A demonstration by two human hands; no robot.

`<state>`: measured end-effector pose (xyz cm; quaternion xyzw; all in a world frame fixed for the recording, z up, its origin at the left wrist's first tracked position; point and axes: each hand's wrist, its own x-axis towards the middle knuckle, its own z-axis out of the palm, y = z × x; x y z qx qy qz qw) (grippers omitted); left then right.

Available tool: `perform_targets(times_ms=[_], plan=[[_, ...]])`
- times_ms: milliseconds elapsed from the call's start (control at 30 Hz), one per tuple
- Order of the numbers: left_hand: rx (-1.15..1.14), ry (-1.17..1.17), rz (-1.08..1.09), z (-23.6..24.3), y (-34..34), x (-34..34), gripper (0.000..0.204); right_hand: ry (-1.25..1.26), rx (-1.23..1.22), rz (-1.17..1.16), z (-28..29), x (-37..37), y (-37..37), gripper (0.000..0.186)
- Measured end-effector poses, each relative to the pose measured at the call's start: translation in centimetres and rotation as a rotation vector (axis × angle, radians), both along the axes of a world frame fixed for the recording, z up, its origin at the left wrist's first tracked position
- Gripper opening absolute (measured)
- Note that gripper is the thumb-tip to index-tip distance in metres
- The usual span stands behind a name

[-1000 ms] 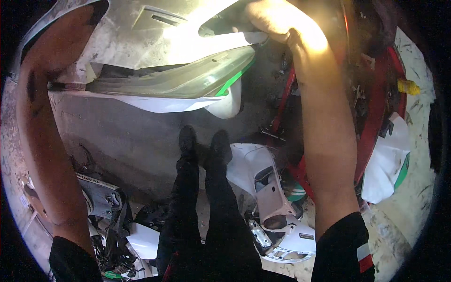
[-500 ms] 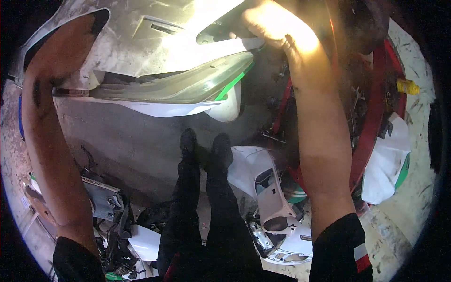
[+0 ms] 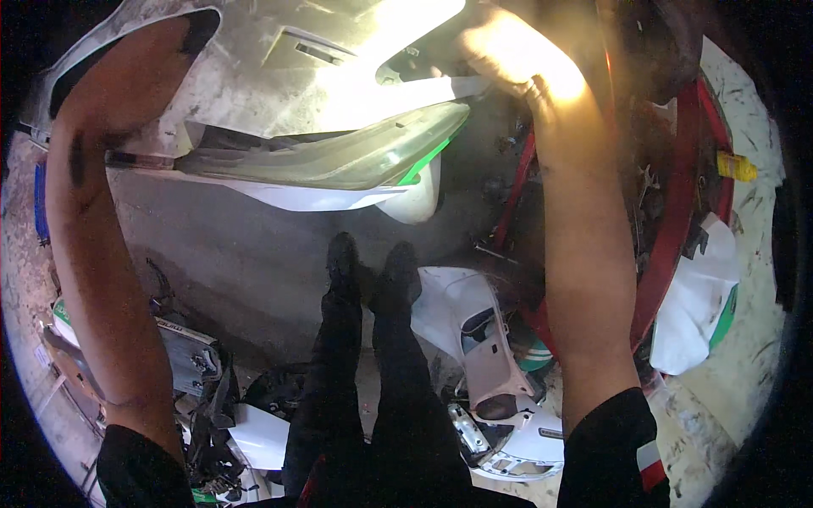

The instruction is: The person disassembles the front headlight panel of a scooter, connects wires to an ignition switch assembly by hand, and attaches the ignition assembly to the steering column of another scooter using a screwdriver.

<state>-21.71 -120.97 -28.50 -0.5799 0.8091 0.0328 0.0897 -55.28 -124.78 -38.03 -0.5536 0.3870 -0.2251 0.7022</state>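
- From my remote seat I see a large pale panel (image 3: 229,85) spread across the top of the view, high above the grey floor (image 3: 237,237), its face scuffed and dusty.
- My left hand (image 3: 123,80) goes into the panel's upper-left opening, whose rim (image 3: 219,19) curves round it; the fingers vanish behind the sheet, so I cannot tell how far they are spread or whether they grip.
- My right hand (image 3: 501,49), bleached by glare, bends beside the panel's narrow right end. Its fingers look curled, but I cannot make out how tightly, whether they touch the panel, or whether they hold anything.
- Below the panel runs a long grey lens-like strip (image 3: 339,161) with green trim (image 3: 423,162), above a white lower edge (image 3: 313,201) and a rounded white piece (image 3: 417,201).
- I judge the panel to be thin moulded plastic: light for its breadth, stiff overall, likely to flex around its openings, and slick where dust coats it.
- Its slender right end looks the likeliest place to crack, and the grey strip could scratch; I would favour the thicker rim on the left and the broad solid face, supporting both ends.
- To my right, a red frame (image 3: 664,245) surrounds loose tools (image 3: 649,179), with a yellow item (image 3: 736,166) and a white shell (image 3: 690,296) beside it.
- Near my shoes (image 3: 342,254) lie a beige-pink moulding (image 3: 495,368) and, to the left, a radiator-like block (image 3: 190,356).
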Motion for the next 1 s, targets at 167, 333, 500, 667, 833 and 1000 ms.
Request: perform_targets(times_ms=[167, 333, 500, 667, 833, 1000], plan=[[-0.032, -0.034, -0.020, 1.2, 1.5, -2.2, 0.034, 0.074, 0.036, 0.040, -0.4, -0.9, -0.1, 0.030], [-0.122, -0.018, 0.011, 1.0, 1.6, -1.7, 0.033, 0.024, 0.079, -0.031, 0.3, -0.4, 0.8, 0.023], [-0.003, -0.085, 0.024, 0.8, 0.6, 0.2, 0.033, 0.123, 0.048, -0.040, 0.0, 0.1, 0.5, 0.021], [0.061, 0.047, -0.015, 0.0, -0.7, 0.8, 0.034, 0.328, 0.058, -0.084, 1.3, 0.8, 0.9, 0.024], [0.026, 0.029, -0.020, -0.2, -0.6, 1.8, 0.035, 0.211, -0.041, -0.133, 1.9, 1.5, 2.2, 0.023], [0.008, 0.037, -0.029, -0.3, -0.5, 1.3, 0.036, 0.677, -1.211, 0.120, -1.4, -0.2, 0.5, 0.023]])
